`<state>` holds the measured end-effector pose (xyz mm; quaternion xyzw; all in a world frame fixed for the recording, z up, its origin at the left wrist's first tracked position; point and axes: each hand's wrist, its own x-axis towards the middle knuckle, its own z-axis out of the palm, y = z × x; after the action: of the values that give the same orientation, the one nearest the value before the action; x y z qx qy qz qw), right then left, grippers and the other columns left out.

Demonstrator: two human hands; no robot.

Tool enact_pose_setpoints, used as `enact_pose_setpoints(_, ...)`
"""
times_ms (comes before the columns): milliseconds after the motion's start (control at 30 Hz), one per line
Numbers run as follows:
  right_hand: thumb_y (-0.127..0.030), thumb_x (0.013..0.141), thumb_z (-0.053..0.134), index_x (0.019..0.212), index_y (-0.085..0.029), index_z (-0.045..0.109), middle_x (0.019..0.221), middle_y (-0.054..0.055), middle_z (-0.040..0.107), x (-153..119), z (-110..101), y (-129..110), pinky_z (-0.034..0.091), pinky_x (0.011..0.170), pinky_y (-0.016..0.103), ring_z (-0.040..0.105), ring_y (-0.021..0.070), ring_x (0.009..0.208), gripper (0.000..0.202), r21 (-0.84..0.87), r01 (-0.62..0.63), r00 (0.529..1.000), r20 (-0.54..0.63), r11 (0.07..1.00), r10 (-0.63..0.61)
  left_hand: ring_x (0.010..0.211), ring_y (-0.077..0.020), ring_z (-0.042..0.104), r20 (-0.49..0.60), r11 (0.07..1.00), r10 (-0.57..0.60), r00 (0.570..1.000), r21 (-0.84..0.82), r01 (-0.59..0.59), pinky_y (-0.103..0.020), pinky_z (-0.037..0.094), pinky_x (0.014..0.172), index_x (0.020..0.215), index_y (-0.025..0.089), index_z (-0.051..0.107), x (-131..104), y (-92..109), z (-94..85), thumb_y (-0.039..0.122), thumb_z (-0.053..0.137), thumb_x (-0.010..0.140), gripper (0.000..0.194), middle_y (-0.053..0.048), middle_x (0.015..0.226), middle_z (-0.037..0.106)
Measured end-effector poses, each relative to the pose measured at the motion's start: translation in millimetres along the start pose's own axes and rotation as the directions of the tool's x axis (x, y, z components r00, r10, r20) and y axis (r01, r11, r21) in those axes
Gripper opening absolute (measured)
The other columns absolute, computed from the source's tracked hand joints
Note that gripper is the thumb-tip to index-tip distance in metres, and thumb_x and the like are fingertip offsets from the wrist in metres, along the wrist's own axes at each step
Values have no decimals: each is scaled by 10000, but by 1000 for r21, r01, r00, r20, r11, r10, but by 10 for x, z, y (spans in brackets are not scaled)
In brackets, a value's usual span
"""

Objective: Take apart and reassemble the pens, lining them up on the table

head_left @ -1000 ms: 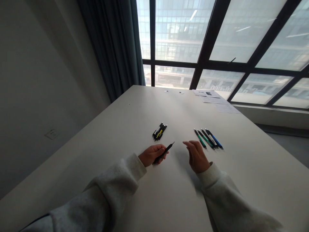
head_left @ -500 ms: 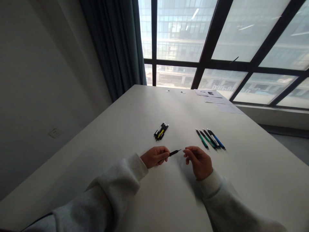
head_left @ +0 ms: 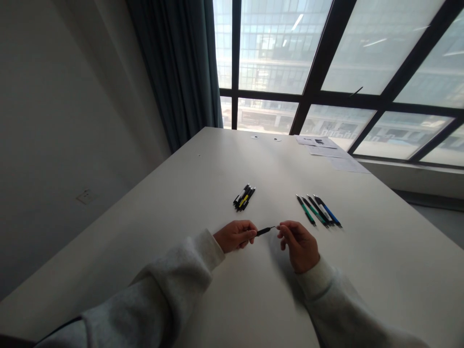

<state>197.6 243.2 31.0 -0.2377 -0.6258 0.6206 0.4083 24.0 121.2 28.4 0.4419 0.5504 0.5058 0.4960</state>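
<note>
Okay, black pen (head_left: pixel 263 232) lower centre of frame, gripped in left hand (head_left: pixel 235 236), poking out rightward; thin tip just beside right hand (head_left: pixel 299 245), pinched narrow, can't tell if holding anything.

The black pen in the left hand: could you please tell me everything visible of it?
The black pen has a dark, matt-looking barrel, perhaps plastic, narrowing to a thin tip. The left hand grips it and hides its rear part. It is held over the white table, slanting slightly upward in the picture toward the right hand, whose fingertips seem to pinch a small pale piece by the tip; whether they touch is unclear.
</note>
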Motion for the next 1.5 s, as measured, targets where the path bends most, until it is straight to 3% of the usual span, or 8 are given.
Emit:
enact_pose_setpoints(300,-389,790,710,873,-170,646,757,49,668,-5,-7,31,462,375,236,561,133,549,242,-2,-2,999,-42,1000,2,430,-41,396,-21,1000,5,1000,4,-5,-165,290,378,856,127,576,-5,22,17,538,609,807,415,8,669,568)
enact_pose_setpoints(867,-382,764,739,838,-175,661,691,25,614,-1,13,79,461,383,227,552,138,566,234,-50,-58,998,35,997,60,432,-49,436,-47,1000,-2,999,-23,1,-167,326,367,843,127,585,-8,14,32,525,661,766,413,1,657,591)
enact_pose_setpoints(1300,-399,766,730,812,-180,646,580,-35,539,-22,-16,69,392,380,209,467,78,423,238,-103,-89,974,201,991,109,437,-55,499,-31,995,-30,999,-94,27,-169,382,386,855,100,621,-3,40,1,504,736,708,445,-27,681,647)
enact_pose_setpoints(1500,-387,726,761,896,-187,671,627,-21,570,-34,-31,70,390,371,220,456,85,437,278,-132,-22,971,233,991,53,480,-67,537,10,992,-17,1000,-125,18,-181,421,446,853,93,623,0,66,1,486,751,704,440,-41,686,662)
